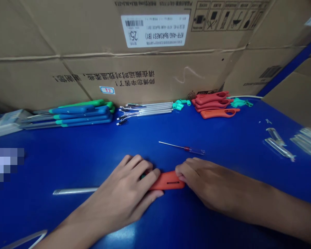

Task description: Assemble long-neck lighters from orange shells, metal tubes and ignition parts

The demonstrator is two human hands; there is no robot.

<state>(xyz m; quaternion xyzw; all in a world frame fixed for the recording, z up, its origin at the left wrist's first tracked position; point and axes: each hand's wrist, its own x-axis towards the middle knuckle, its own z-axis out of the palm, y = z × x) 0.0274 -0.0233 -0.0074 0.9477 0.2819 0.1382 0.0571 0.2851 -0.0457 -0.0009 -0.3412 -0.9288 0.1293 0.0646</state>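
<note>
I am holding the orange tool handle (168, 180) tight in my left hand (121, 193), and my right hand (204, 183) is pinching its end with bent fingers.

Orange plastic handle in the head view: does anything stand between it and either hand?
Nothing visible: both the left hand and right hand touch the orange plastic handle directly. A thin screwdriver with a red-and-clear handle lies beyond them, out of the way.

The left hand (119, 193) covers one end of an orange handle (167, 181), and the right hand (204, 183) grips the other. A metal rod (75, 191) runs out from under the left hand. A small screwdriver (186, 149) lies just beyond on the blue table (223, 138), with more orange handles (212, 103) along the far edge.
</note>
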